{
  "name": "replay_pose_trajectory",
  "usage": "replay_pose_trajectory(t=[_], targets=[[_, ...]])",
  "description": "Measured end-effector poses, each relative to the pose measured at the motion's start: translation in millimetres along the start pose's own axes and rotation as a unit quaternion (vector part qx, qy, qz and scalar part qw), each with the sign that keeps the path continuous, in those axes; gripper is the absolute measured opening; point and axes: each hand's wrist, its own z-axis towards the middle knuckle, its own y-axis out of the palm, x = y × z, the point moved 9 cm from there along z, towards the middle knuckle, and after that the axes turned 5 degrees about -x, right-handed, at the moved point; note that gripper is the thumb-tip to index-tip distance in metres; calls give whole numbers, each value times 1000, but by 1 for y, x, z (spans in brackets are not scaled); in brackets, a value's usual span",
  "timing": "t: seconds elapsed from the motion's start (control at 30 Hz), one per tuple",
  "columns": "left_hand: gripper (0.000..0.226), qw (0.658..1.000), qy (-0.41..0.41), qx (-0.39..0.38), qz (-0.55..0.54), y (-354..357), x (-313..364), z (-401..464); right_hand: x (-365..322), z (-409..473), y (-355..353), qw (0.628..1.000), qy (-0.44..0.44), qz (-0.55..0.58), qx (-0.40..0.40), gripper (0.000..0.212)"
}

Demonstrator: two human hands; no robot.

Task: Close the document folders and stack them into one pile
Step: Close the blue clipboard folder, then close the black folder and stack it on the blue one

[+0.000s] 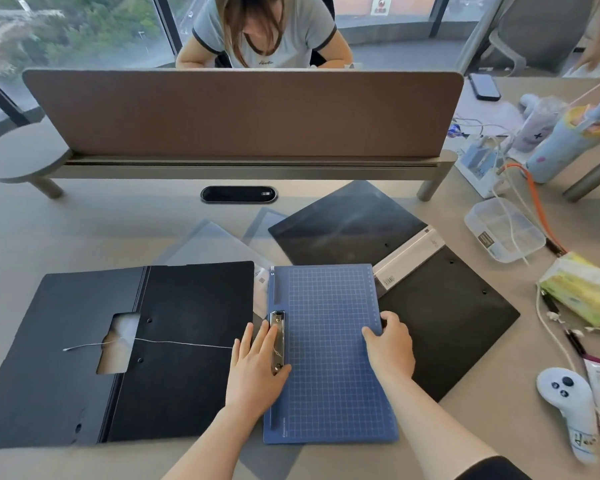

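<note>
Grey desk (84, 230): blue folder (329, 355) was seen closed at centre, left hand (257, 365) laid flat on its clip edge, right hand (390, 348) gripping its right edge; black folders left (118, 355) and right (413, 258) of it were left open, nothing stacked.

nothing cleanly readable. blue grid folder (329, 355) has small print at its lower-left corner — too blurred. white spine label (407, 259) on the black folder (444, 306) carries dark characters, illegible. script on the grey shirt (265, 62) — unclear.
</note>
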Motion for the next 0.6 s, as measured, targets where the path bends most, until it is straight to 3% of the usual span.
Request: replay_pose_trajectory(t=[0.13, 0.2, 0.4, 0.6], targets=[[68, 999, -1, 35, -24, -12, -3, -2, -19, -8, -11, 997, -34, -29, 70, 46], [66, 998, -7, 54, -34, -19, -11, -3, -39, -14, -5, 995, -79, -14, 65, 40], [62, 992, -69, 99, -44, -51, -61, -9, -115, -51, 63, 970, -226, -4, -88, 32], [66, 982, -143, 119, -35, -86, -126, -14, -160, -83, 131, 954, -237, -29, -184, 46]])
